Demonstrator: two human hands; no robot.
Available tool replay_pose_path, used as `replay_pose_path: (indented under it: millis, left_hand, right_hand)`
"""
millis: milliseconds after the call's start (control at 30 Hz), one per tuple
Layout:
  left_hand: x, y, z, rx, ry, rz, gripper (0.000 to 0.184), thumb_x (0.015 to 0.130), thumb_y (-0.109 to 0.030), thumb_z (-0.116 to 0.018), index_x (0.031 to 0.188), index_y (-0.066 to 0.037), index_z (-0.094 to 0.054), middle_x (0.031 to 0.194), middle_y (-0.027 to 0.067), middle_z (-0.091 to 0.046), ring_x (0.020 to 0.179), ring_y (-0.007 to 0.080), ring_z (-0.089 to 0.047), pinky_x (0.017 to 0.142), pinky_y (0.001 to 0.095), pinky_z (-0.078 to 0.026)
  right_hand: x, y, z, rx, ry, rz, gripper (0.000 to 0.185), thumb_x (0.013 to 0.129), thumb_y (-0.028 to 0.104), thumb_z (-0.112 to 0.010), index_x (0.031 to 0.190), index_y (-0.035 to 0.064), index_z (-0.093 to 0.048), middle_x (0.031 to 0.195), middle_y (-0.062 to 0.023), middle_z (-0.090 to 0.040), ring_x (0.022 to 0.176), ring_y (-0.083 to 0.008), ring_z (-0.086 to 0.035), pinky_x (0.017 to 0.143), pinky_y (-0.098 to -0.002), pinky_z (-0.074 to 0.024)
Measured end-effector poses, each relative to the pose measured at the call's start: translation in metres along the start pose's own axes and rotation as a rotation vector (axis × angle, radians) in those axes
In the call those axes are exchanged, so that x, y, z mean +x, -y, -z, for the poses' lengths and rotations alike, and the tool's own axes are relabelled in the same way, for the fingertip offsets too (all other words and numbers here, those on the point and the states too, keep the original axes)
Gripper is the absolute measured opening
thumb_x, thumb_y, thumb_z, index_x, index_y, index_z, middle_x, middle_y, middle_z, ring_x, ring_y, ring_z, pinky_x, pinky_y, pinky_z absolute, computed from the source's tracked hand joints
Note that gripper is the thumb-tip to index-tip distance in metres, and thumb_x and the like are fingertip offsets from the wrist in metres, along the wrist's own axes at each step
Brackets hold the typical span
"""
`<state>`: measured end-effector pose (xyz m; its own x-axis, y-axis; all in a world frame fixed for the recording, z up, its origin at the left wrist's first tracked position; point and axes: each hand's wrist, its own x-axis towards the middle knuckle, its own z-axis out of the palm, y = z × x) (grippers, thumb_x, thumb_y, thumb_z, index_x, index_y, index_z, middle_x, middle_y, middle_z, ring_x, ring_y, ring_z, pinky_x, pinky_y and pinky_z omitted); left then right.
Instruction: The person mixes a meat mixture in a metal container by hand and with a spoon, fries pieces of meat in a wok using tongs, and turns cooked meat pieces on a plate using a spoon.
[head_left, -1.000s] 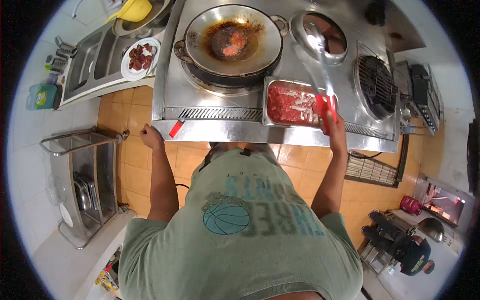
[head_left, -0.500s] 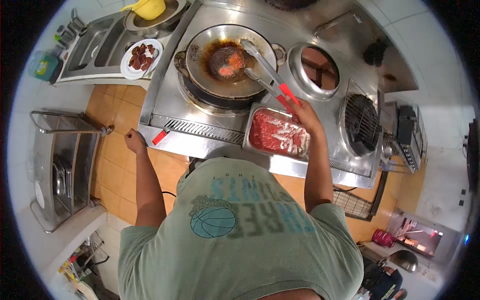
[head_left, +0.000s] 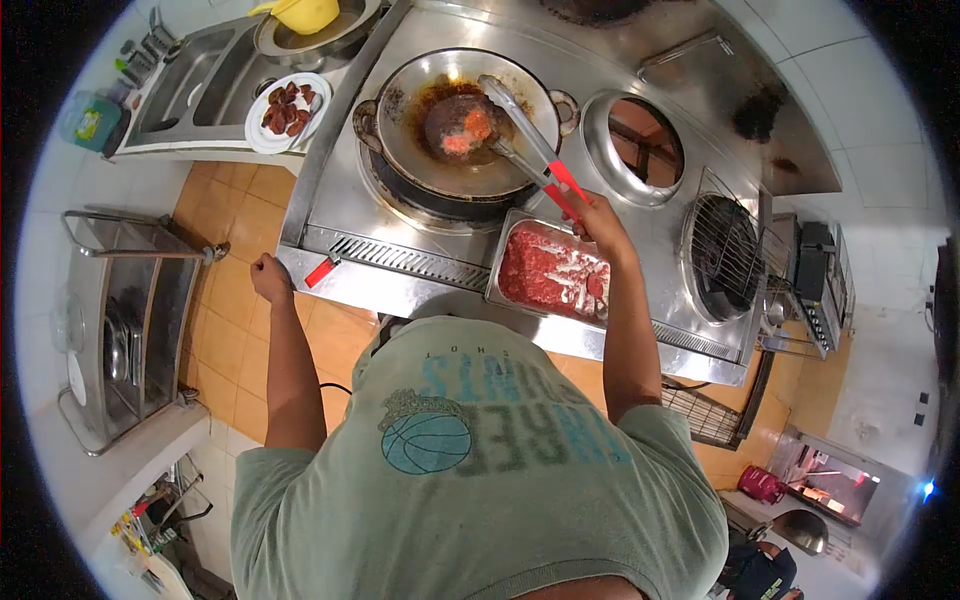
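My right hand [head_left: 598,225] is closed around the red handles of metal tongs [head_left: 532,135]. The tongs' tips are spread over the right side of a wok [head_left: 405,135], beside reddish pieces of food [head_left: 468,133] frying in dark oil. Below my right wrist sits a metal tray [head_left: 493,268] of red raw meat [head_left: 535,268]. My left hand [head_left: 270,277] hangs by the stove's front left edge, its fingers curled with nothing visible in them. Near it a red lighter [head_left: 322,270] lies on the stove edge.
Right of the wok is an open round burner [head_left: 633,148], then a grill grate [head_left: 725,250]. A white plate [head_left: 262,137] of dark meat stands by the sinks [head_left: 225,85] at upper left. A metal rack [head_left: 150,300] is at left, and another person [head_left: 762,572] at lower right.
The tongs have swung from upright over the meat tray to the left, into the wok. My head view has turned and shifted slightly. My left hand stays by the stove edge.
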<state>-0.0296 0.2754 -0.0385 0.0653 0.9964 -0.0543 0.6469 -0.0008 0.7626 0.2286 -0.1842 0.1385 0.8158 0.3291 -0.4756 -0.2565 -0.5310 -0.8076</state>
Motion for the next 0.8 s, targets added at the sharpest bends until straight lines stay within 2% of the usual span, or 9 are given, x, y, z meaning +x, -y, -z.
replay_pose_path:
  millis: [333, 800]
  left_hand:
    - [-0.003, -0.005, 0.002, 0.018, 0.012, 0.008, 0.038, 0.076, -0.032, -0.051, 0.085, 0.003, -0.060, 0.088, 0.0195, -0.063, 0.083, 0.0329, -0.058, 0.077, 0.0392, -0.043]
    - [-0.004, -0.004, 0.001, 0.002, 0.008, -0.020, 0.035, 0.076, -0.030, -0.050, 0.084, 0.003, -0.060, 0.086, 0.0194, -0.063, 0.080, 0.0325, -0.058, 0.074, 0.0389, -0.044]
  right_hand:
    - [0.009, 0.012, -0.020, 0.043, -0.034, 0.067, 0.054, 0.082, 0.055, -0.054, 0.080, 0.0015, -0.060, 0.062, -0.0023, -0.052, 0.046, -0.0080, -0.042, 0.042, -0.0232, -0.0336]
    - [0.024, 0.047, -0.036, 0.147, 0.011, 0.127, 0.050, 0.079, 0.057, -0.055, 0.071, 0.0077, -0.056, 0.053, 0.0021, -0.044, 0.041, -0.0065, -0.038, 0.037, -0.0214, -0.0248]
